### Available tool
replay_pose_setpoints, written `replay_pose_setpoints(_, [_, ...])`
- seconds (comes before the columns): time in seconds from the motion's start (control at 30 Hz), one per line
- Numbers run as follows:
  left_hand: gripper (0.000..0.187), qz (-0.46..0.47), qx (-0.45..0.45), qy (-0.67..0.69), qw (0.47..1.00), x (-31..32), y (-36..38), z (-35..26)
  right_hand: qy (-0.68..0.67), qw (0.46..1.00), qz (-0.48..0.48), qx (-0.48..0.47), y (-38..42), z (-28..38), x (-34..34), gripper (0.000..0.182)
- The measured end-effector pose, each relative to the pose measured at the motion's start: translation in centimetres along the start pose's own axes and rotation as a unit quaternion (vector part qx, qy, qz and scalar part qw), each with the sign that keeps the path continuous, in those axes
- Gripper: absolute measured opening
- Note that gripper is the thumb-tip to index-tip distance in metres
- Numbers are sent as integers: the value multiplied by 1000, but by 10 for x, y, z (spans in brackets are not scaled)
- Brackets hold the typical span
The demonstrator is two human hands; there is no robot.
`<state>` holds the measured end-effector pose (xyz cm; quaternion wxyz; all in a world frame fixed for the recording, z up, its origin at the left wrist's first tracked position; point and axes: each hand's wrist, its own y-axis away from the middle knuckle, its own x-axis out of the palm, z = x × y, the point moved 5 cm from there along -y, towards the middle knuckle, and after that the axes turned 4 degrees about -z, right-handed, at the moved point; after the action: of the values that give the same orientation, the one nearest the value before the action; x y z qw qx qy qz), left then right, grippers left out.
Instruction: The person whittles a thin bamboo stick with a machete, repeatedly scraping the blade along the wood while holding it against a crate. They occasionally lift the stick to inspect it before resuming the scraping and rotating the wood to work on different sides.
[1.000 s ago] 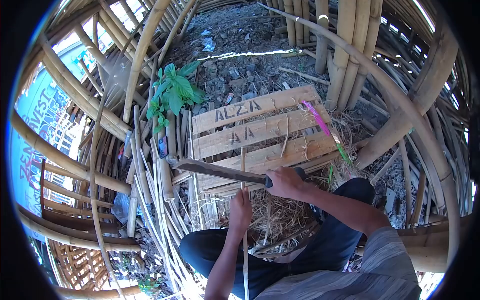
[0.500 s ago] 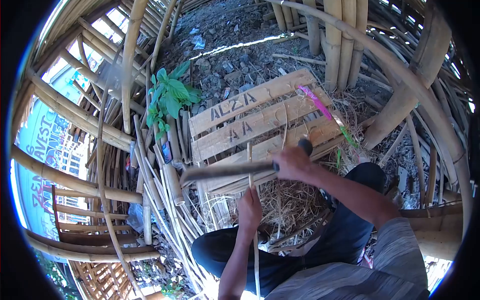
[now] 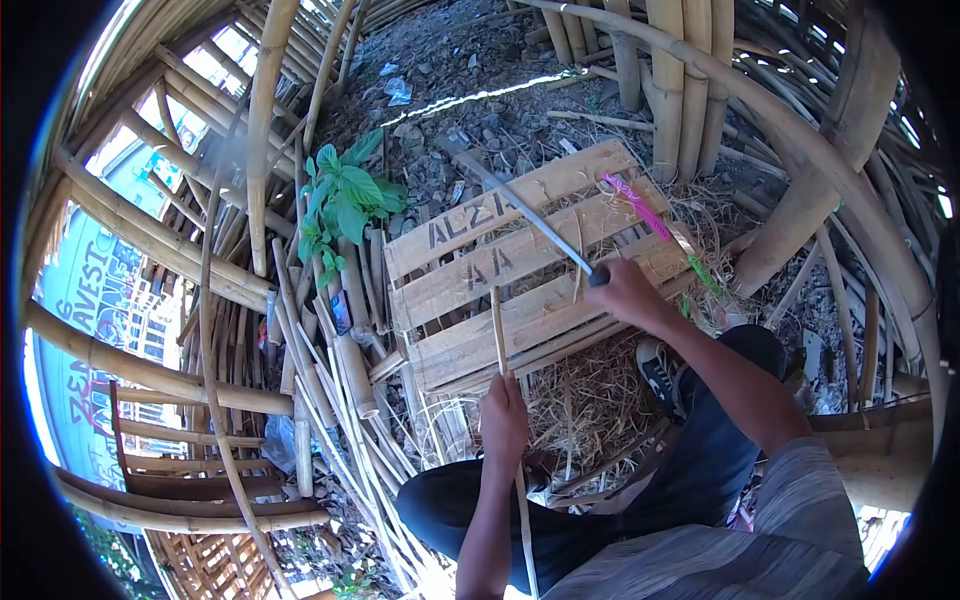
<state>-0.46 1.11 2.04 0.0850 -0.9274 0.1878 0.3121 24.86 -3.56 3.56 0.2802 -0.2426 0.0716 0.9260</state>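
Two bare hands, both occupied, belonging to one person who is sitting knees bent. Item: left hand [image 3: 503, 415], clasping one stick [image 3: 499, 335], fingers folding round it with no gap showing. The stick is standing near upright, its top projecting above the fist and its lower length trailing over the lap; the low hold is presumably leaving the upper part bare and the fingers clear of any edge. Item: right hand [image 3: 628, 292], wrapping the handle of one long knife [image 3: 527, 212], grip closed. The blade is slanting forward and leftward over the crate [image 3: 450, 345], well apart from the stick, its tip pointing away from the body, likely for safety. Item: crate, slatted and lettered, lying before the knees, perhaps serving as a low bench; whether the stick is touching it, I am unable to tell. Sundries: shavings [image 3: 590, 415] heaping between crate and legs; one pink strip [image 3: 640, 207] lying across the slats; one plant [image 3: 345, 200] growing beyond the crate's left corner.
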Motion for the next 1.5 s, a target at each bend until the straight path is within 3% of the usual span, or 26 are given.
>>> replay_pose_setpoints(0.03, [34, 3, -1, -39, 999, 0, 0, -3, 1, 1000, 3, -2, 6, 0, 8, 14])
replay_pose_setpoints(0.1, [34, -2, 1, -35, 999, -1, 1, -6, 158, 973, 33, -166, 18, 12, 32, 15])
replay_pose_setpoints(0.13, [34, -2, 6, -32, 999, -2, 1, -8, 156, 973, 34, -168, 23, 19, 39, 15])
replay_pose_setpoints(0.2, [34, 3, -5, -32, 999, -1, 4, -4, 278, 934, 104, -197, 33, 30, 58, 19])
replay_pose_setpoints(0.27, [34, 12, -19, -36, 999, 0, 5, 3, 286, 937, 124, -160, 19, 22, 60, 21])
replay_pose_setpoints(0.33, [35, -2, 54, -41, 998, 1, 1, 3, 301, 937, 131, -123, 10, 14, 63, 24])
replay_pose_setpoints(0.43, [35, 19, 16, -54, 998, 1, -4, 4, 296, 941, 129, -100, 12, 17, 62, 24])
replay_pose_setpoints(0.57, [34, 24, -19, -34, 999, 6, 0, 10, 273, 942, 145, -134, 31, 24, 63, 23])
replay_pose_setpoints(0.63, [33, 17, 17, -32, 999, 7, 3, 7, 339, 913, 178, -137, 33, 22, 66, 19])
replay_pose_setpoints(0.67, [33, 17, 10, -35, 999, 9, 9, 9, 338, 919, 153, -136, 18, 18, 59, 19])
replay_pose_setpoints(0.77, [34, 50, 76, -52, 995, 15, 22, -4, 232, 972, -33, 16, -37, -20, 14, 19])
replay_pose_setpoints(0.8, [34, 68, 24, 4, 997, 12, 24, -5, 197, 974, -85, 74, -50, -39, 1, 19])
replay_pose_setpoints(0.87, [35, 86, -115, 133, 981, 9, 19, 11, 139, 983, -90, 74, -50, -41, -20, 21])
replay_pose_setpoints(0.93, [35, 70, -114, 148, 980, 1, 5, 16, 17, 995, -79, 54, -42, -29, -31, 23])
replay_pose_setpoints(1.03, [36, 35, -111, 154, 981, -3, -1, 17, -3, 998, -51, 45, -10, -8, -15, 23])
replay_pose_setpoints(1.13, [35, 24, -57, 106, 992, 1, -2, 15, 47, 998, 27, -36, 17, 8, 14, 21])
replay_pose_setpoints(1.2, [36, 23, -26, 45, 998, 1, -1, 9, 230, 961, 91, -124, 29, 24, 37, 21])
replay_pose_setpoints(1.33, [36, 0, 4, -31, 1000, -2, 6, 5, 305, 926, 139, -175, 23, 21, 64, 22])
replay_pose_setpoints(1.43, [35, -12, 65, -62, 996, -3, 4, 2, 286, 944, 119, -116, 9, 5, 68, 23])
replay_pose_setpoints(1.5, [34, 12, 1, -47, 999, 0, -1, 2, 291, 943, 113, -118, 3, 3, 69, 23])
